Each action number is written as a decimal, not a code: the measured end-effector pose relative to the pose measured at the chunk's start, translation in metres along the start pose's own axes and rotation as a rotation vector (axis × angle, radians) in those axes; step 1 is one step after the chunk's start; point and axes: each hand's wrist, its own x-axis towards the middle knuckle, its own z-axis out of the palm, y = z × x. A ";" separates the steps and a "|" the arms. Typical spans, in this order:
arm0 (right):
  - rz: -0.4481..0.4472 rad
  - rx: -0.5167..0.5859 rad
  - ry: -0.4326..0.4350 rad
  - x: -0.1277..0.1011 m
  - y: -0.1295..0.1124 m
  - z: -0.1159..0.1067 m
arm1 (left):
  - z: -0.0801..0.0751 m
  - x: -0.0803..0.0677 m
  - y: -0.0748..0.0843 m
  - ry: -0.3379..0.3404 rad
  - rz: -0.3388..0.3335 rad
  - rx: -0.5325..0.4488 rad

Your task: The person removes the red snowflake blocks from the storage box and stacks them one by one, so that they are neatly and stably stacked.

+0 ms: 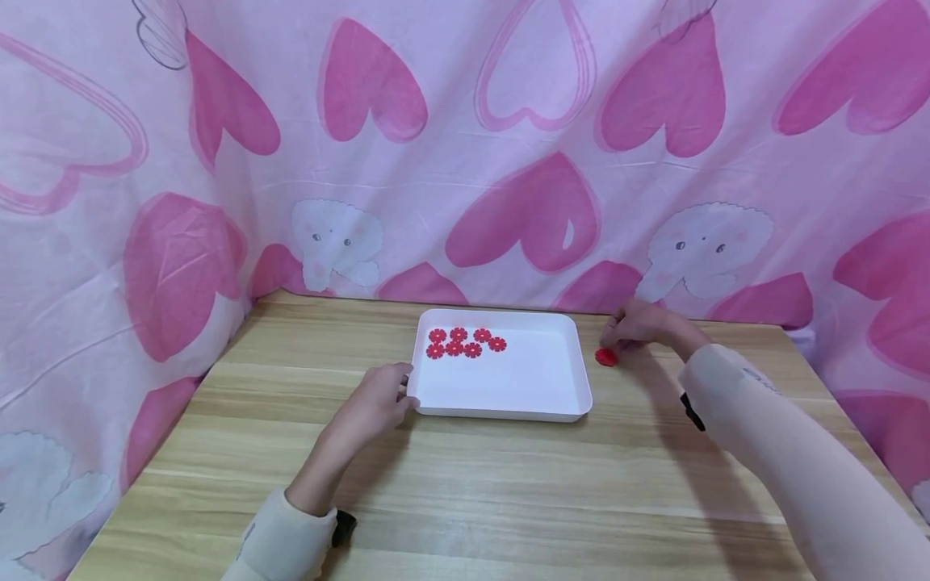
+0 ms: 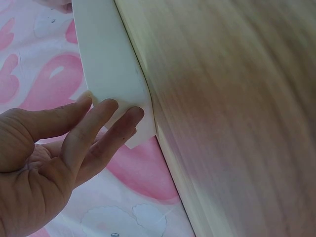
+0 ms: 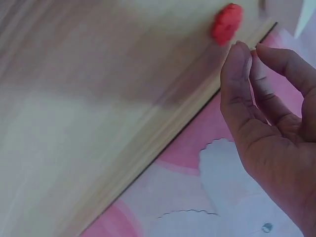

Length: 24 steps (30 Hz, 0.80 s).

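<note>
My left hand rests straight-fingered against the white tray, holding nothing. My right hand hovers beside the loose red disc on the table, fingers half-curled and seemingly empty. A clumsy pinch could flick the disc away, and a nudged tray would disturb the red discs in the tray.
</note>
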 end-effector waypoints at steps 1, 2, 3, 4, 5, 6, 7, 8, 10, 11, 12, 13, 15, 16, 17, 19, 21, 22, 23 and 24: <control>-0.010 -0.014 0.009 0.000 -0.004 -0.001 | 0.000 0.000 0.000 -0.001 -0.004 -0.002; -0.024 -0.024 0.013 -0.001 -0.008 -0.002 | 0.000 0.000 0.000 -0.002 -0.007 -0.002; -0.039 -0.036 0.019 -0.001 -0.011 -0.003 | -0.001 0.000 0.000 -0.002 -0.013 -0.004; -0.054 -0.047 0.026 0.000 -0.015 -0.004 | -0.001 0.000 0.000 -0.003 -0.016 -0.005; -0.066 -0.049 0.027 0.000 -0.019 -0.004 | -0.001 0.000 0.000 -0.003 -0.020 -0.008; -0.074 -0.053 0.030 0.001 -0.023 -0.005 | -0.001 -0.001 0.000 -0.003 -0.019 -0.008; -0.082 -0.050 0.029 0.001 -0.027 -0.005 | -0.001 -0.001 0.000 -0.002 -0.016 -0.008; -0.086 -0.048 0.027 0.001 -0.031 -0.005 | -0.001 -0.001 0.000 -0.002 -0.016 -0.010; -0.097 -0.028 0.023 0.002 -0.039 -0.005 | -0.001 -0.001 0.000 -0.001 -0.011 -0.012; -0.102 -0.017 0.021 0.002 -0.042 -0.004 | 0.000 -0.001 -0.001 -0.001 -0.004 -0.010; -0.100 -0.016 0.020 0.003 -0.046 -0.004 | 0.000 -0.001 -0.001 0.001 -0.001 -0.009; -0.104 -0.010 0.015 0.004 -0.050 -0.003 | 0.000 -0.001 -0.001 0.000 0.001 -0.009; -0.098 -0.009 0.010 0.006 -0.057 -0.002 | -0.001 -0.001 -0.001 0.000 -0.007 -0.015; -0.092 -0.018 0.011 0.007 -0.060 -0.002 | -0.001 -0.001 -0.001 -0.001 -0.009 -0.018; -0.085 -0.031 0.009 0.009 -0.063 -0.001 | -0.001 -0.001 0.000 -0.001 -0.011 -0.018; -0.074 -0.050 0.004 0.011 -0.070 0.000 | -0.001 -0.001 0.000 -0.004 -0.016 -0.023; -0.057 -0.052 0.000 0.014 -0.076 0.003 | 0.000 0.000 0.000 -0.007 -0.018 -0.025; -0.051 -0.049 -0.002 0.016 -0.079 0.004 | 0.000 0.000 0.000 -0.008 -0.016 -0.023; -0.044 -0.036 -0.007 0.017 -0.082 0.006 | 0.000 0.000 0.001 -0.007 -0.015 -0.019; -0.039 -0.023 -0.012 0.018 -0.085 0.007 | 0.000 0.000 0.001 -0.006 -0.013 -0.015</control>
